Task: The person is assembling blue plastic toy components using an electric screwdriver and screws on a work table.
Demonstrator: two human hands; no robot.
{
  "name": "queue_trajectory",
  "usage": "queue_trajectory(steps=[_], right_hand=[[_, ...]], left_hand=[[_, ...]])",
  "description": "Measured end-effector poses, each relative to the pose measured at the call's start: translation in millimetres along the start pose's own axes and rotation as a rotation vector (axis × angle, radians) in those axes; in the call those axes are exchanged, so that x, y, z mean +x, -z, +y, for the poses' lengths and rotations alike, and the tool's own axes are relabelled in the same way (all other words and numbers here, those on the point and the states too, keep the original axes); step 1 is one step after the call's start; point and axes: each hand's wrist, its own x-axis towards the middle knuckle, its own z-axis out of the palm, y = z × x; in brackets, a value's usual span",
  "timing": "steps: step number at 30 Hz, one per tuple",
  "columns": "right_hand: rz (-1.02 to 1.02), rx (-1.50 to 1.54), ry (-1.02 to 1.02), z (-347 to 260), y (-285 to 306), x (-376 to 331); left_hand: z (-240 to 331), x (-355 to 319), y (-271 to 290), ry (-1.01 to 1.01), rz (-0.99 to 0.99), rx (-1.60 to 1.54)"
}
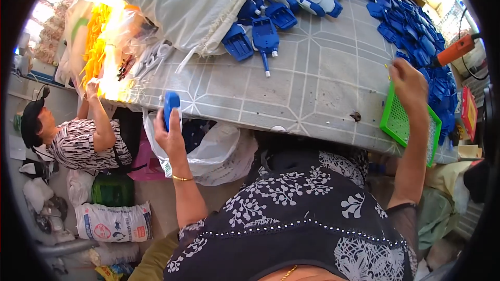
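My left hand (169,134) is wrapped round a blue plastic housing with a pale side (171,105), held upright at the table's near left edge, above an open white plastic bag (229,151). Over the green perforated basket (391,109) at the right, my right hand (410,84) is raised with its fingers curled together. Whatever they may pinch is too small or hidden to make out. Beyond that hand lies a large heap of blue plastic parts (416,34). Several blue and white assembled pieces (265,36) lie at the far middle of the table.
A patterned grey cloth covers the table (312,80). A big white sack (187,5) rests on its far left. An orange-handled tool with a cord (455,51) juts in at the right. Another person (86,138) works at the left beside yellow parts (96,41). Packed sacks (114,222) lie on the floor.
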Motion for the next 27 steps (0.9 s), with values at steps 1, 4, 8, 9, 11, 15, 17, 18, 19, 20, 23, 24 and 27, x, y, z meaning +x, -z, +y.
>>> queue_trajectory(steps=[1, 4, 8, 9, 11, 15, 17, 18, 19, 20, 23, 24, 27], right_hand=[[0.027, 0.128, 0.2, -27.8, -17.1, 9.6], [0.022, 0.355, 0.718, -119.4, -77.6, 42.2], [0.01, 0.181, 0.965, -184.8, -154.2, 89.7], [-0.013, 0.074, 1.027, -195.2, -161.7, 96.9], [-0.094, 0.008, 1.026, -199.1, -159.3, 99.4], [-0.17, -0.076, 1.061, -178.3, -132.5, 71.2], [-0.157, -0.02, 1.093, -163.0, -106.4, 45.8], [-0.163, 0.013, 1.096, -154.6, -97.7, 32.4], [-0.173, 0.021, 1.108, -148.9, -97.0, 20.7], [-0.212, 0.009, 1.072, -142.8, -92.8, 13.6], [-0.239, 0.026, 1.018, -124.0, -82.7, 5.3], [-0.225, 0.013, 0.976, -106.8, -80.3, -1.8], [-0.201, -0.004, 0.853, -75.8, -67.4, -21.5]], left_hand=[[-35.5, -0.6, 14.6, 0.104, -0.021, 0.047], [-73.2, -5.2, 33.9, 0.237, -0.001, 0.22], [-61.2, 2.4, 40.7, 0.092, -0.001, 0.587], [-55.7, 6.7, 47.7, 0.181, -0.106, 0.647], [-38.2, 8.5, 66.2, 0.469, -0.449, 0.632], [-43.3, 0.8, 51.2, 0.241, -0.655, 0.931], [-69.5, 9.2, 33.2, 0.089, -0.607, 0.99], [-74.8, 15.4, 21.0, 0.024, -0.597, 0.98], [-86.4, 22.8, 9.6, 0.07, -0.638, 0.976], [-105.7, 25.2, 3.6, 0.013, -0.655, 0.993], [-138.0, 17.3, -9.2, -0.125, -0.709, 1.087], [-104.6, 19.5, -14.8, -0.117, -0.74, 0.952], [-41.9, 20.0, -7.0, 0.08, -1.007, 0.86]])
